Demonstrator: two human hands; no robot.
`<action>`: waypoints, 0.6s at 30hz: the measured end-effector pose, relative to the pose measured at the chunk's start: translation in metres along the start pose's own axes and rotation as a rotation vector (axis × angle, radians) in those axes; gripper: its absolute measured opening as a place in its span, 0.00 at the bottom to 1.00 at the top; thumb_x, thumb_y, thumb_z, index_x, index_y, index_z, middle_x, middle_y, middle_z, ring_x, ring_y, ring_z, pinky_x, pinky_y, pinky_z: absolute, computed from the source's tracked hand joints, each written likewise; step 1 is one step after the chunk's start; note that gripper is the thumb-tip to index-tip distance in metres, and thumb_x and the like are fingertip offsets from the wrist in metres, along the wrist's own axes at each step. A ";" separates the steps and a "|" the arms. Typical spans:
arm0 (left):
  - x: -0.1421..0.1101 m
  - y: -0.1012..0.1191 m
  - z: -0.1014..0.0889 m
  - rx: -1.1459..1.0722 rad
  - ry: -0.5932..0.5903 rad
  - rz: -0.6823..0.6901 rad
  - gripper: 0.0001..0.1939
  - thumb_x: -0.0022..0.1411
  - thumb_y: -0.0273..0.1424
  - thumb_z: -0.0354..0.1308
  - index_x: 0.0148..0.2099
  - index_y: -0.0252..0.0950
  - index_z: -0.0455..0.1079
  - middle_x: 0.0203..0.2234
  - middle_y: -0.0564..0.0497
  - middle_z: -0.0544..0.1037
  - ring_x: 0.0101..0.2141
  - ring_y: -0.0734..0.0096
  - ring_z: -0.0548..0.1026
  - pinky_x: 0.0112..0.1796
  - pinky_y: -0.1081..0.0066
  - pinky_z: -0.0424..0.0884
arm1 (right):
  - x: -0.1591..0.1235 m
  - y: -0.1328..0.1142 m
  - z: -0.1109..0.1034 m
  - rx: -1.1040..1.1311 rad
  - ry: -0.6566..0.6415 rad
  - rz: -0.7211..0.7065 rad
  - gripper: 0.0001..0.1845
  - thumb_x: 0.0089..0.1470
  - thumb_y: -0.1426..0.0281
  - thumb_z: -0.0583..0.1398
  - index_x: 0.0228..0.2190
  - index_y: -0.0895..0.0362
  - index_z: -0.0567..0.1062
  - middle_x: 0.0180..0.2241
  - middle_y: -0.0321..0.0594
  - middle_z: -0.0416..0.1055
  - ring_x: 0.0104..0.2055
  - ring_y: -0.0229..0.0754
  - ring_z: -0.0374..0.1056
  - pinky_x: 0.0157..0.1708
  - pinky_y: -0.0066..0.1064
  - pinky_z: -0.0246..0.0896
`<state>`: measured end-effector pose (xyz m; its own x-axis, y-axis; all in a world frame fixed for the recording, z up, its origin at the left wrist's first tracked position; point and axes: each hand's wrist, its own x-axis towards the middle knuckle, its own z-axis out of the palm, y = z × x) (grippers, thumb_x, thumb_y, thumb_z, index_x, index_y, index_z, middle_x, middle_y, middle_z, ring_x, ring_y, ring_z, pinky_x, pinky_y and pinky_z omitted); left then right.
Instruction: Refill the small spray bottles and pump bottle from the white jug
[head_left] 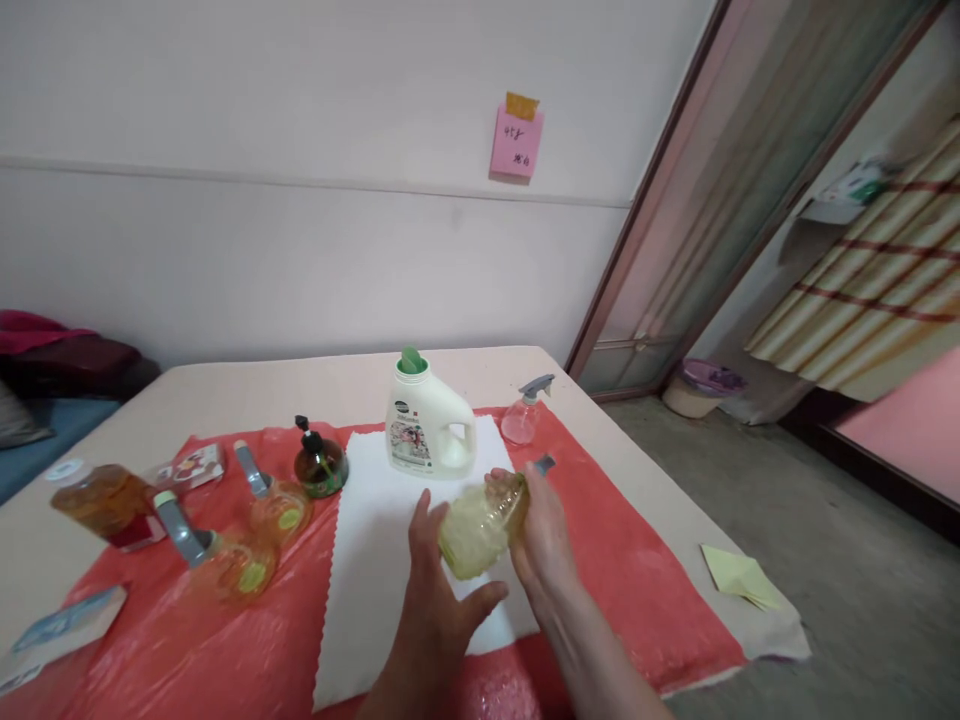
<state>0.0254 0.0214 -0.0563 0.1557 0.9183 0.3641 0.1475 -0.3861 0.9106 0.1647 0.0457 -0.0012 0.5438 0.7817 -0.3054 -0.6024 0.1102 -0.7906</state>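
My right hand (pixel 541 530) is wrapped round the narrow end of a clear yellow spray bottle (pixel 474 530) with a ribbed body. It is tilted on its side above the white cloth, its base towards the left. A small grey piece (pixel 545 463) pokes out past my right fingers, apparently part of its spray head; the rest is hidden by the hand. Close to the base, my left hand (pixel 439 590) is open, thumb and fingers spread around it; I cannot tell whether they touch it. Just behind stands a large cream detergent jug (pixel 427 425) with a green measuring cap (pixel 411 361) in its mouth.
A pink spray bottle (pixel 520 415) stands behind, right. On the red plastic sheet (pixel 622 580), left, are two orange spray bottles (pixel 279 508), lying down, a dark pump bottle (pixel 321 462) and an amber-filled bottle (pixel 112 505). Yellow sticky notes (pixel 739 575) lie near the right edge.
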 end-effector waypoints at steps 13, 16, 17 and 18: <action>0.005 0.024 0.005 -0.412 0.005 -0.433 0.37 0.54 0.42 0.68 0.62 0.44 0.57 0.60 0.42 0.68 0.55 0.56 0.72 0.54 0.58 0.69 | 0.005 -0.005 -0.002 0.026 -0.144 -0.065 0.21 0.46 0.50 0.67 0.32 0.54 0.74 0.33 0.38 0.79 0.37 0.44 0.74 0.37 0.37 0.67; 0.008 0.024 0.002 -0.297 0.040 -0.441 0.42 0.55 0.46 0.65 0.66 0.43 0.52 0.65 0.38 0.60 0.62 0.49 0.63 0.59 0.50 0.62 | 0.019 -0.010 -0.013 -0.132 -0.048 -0.230 0.23 0.47 0.49 0.66 0.34 0.55 0.75 0.34 0.39 0.78 0.36 0.44 0.73 0.37 0.37 0.66; 0.011 0.023 0.000 -0.276 0.060 -0.475 0.44 0.54 0.47 0.65 0.67 0.42 0.50 0.65 0.36 0.58 0.62 0.47 0.63 0.59 0.49 0.62 | 0.027 -0.013 -0.019 -0.193 0.018 -0.309 0.23 0.47 0.49 0.65 0.36 0.55 0.75 0.34 0.38 0.78 0.35 0.43 0.72 0.37 0.36 0.65; 0.014 0.023 -0.004 -0.263 0.074 -0.519 0.45 0.54 0.49 0.65 0.67 0.42 0.49 0.65 0.34 0.58 0.61 0.46 0.65 0.58 0.48 0.63 | 0.037 -0.016 -0.025 -0.246 0.087 -0.386 0.23 0.48 0.49 0.65 0.37 0.55 0.75 0.34 0.37 0.77 0.35 0.42 0.71 0.37 0.36 0.64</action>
<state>0.0275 0.0258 -0.0293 0.0579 0.9887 -0.1381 -0.0626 0.1416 0.9879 0.2092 0.0575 -0.0129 0.7540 0.6569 0.0011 -0.1953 0.2257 -0.9544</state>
